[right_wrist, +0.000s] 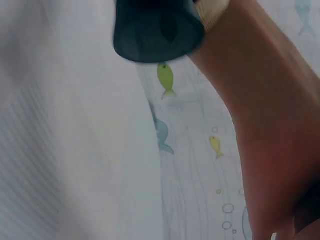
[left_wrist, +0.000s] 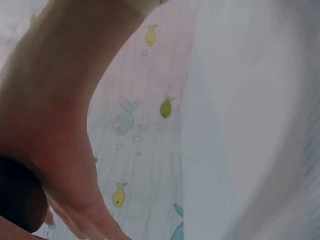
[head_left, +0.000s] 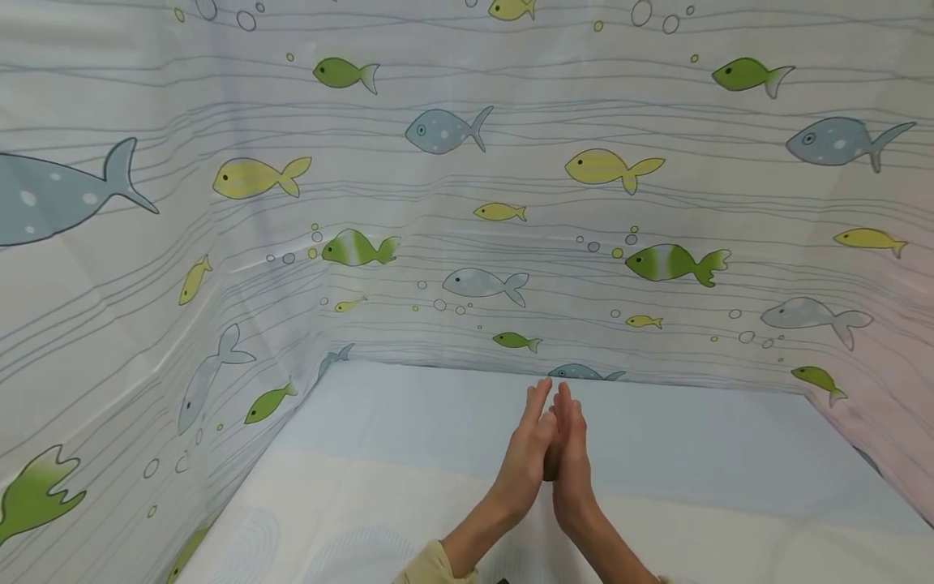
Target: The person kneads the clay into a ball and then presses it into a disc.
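My left hand (head_left: 524, 462) and right hand (head_left: 573, 454) stand palm to palm, fingers straight and pointing up and away. Pressed between the palms is a dark, rounded lump (head_left: 550, 465), mostly hidden; its lower end shows near the heels of the hands. The left wrist view has the right hand (left_wrist: 62, 170) with the black curved side of the lump (left_wrist: 20, 197) beside it. In the right wrist view the left hand (right_wrist: 275, 185) borders a dark part of the lump (right_wrist: 309, 212). What the lump is made of, I cannot tell.
Below the hands lies a pale blue and white table surface (head_left: 350, 462). White curtains with printed fish (head_left: 409, 186) rise behind it and along both sides, pinkish at the right. A dark cylindrical device (right_wrist: 157, 35) sits by the left forearm near the beige sleeve (head_left: 434, 565).
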`<state>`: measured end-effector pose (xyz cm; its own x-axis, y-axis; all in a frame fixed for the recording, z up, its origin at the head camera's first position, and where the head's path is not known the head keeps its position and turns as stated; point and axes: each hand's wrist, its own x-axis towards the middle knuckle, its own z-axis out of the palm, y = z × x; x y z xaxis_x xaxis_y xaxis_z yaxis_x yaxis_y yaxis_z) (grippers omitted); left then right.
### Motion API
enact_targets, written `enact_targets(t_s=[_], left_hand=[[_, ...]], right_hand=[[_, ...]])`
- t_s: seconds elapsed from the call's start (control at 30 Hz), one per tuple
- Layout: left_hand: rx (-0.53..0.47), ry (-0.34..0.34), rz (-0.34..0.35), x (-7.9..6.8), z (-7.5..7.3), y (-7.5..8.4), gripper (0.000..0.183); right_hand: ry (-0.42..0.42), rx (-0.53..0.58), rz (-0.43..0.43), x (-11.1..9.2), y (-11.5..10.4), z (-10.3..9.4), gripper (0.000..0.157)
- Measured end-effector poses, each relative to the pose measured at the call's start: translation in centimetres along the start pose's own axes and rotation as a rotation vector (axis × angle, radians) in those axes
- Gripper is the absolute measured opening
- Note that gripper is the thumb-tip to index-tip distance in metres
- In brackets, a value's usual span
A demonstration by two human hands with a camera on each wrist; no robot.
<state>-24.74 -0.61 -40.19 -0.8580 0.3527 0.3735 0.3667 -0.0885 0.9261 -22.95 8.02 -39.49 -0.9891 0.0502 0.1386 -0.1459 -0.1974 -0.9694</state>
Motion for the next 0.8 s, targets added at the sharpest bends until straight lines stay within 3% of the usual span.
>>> enact_targets(t_s=[0.17,0.37,0.8], left_hand=[[-0.005,0.052,0.038,0.7,-1.0,-0.1,0.059],[0.001,0.068,0.021,0.9,-1.6,-0.4,0.061],[-0.064,0.049,-0.055,0.0,-0.8,-1.6,0.060]], right_hand=[[-0.056,0.014,0.000,-1.3,-0.2,1.2,0.070],[-0.075,0.020,-0.026,-2.1,-0.7,1.7,0.068],[0.001,-0.002,-0.032,-1.8,-1.5,1.5,0.069]])
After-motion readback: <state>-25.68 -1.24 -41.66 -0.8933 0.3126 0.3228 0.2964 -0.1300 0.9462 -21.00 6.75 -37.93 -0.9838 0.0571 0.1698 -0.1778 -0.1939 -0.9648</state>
